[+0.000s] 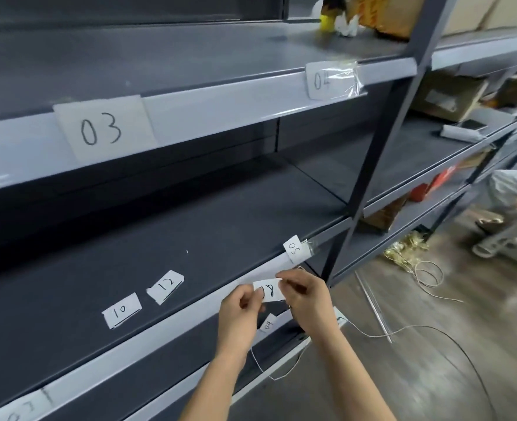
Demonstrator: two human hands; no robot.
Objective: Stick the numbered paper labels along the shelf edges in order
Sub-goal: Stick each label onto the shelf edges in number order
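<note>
Both my hands pinch a small white paper label marked 08 [270, 289] in front of the middle shelf's pale edge [166, 323]. My left hand [239, 311] grips its left end, my right hand [304, 296] its right end. Labels 03 [102, 129] and 04 [324, 81] are stuck on the upper shelf edge, 05 [296, 249] on the middle edge near the post. Loose labels 10 [121, 310] and 12 [165, 286] lie on the middle shelf. A label 09 [268, 323] shows below my hands, and 07 [23, 410] sits at the bottom left edge.
A dark upright post [378, 153] divides the shelving bays. Cardboard boxes [445, 95] and clutter fill the right bay. Another person [506, 208] crouches at far right. Thin wire [427, 278] trails over the wooden floor.
</note>
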